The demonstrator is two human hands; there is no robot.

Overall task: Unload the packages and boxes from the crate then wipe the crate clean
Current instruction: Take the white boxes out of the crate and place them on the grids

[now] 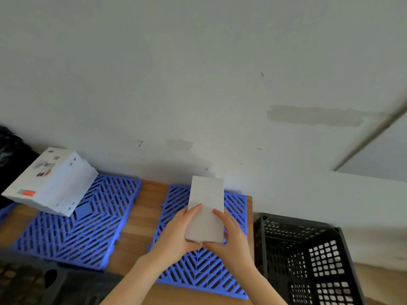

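Observation:
A plain white box (206,201) is held upright over a blue grid panel (236,208) on the wooden table. My left hand (178,234) grips its lower left side and my right hand (231,236) grips its lower right side. A black perforated crate (312,256) stands at the right, beside the table; what I see of its inside holds nothing. A larger white printed box (50,183) rests tilted on another blue grid panel (88,221) at the left.
A white wall rises right behind the table. Dark bags (11,155) sit at the far left. Part of another dark crate (33,280) shows at the bottom left. Bare wooden table (141,216) runs between the two blue panels.

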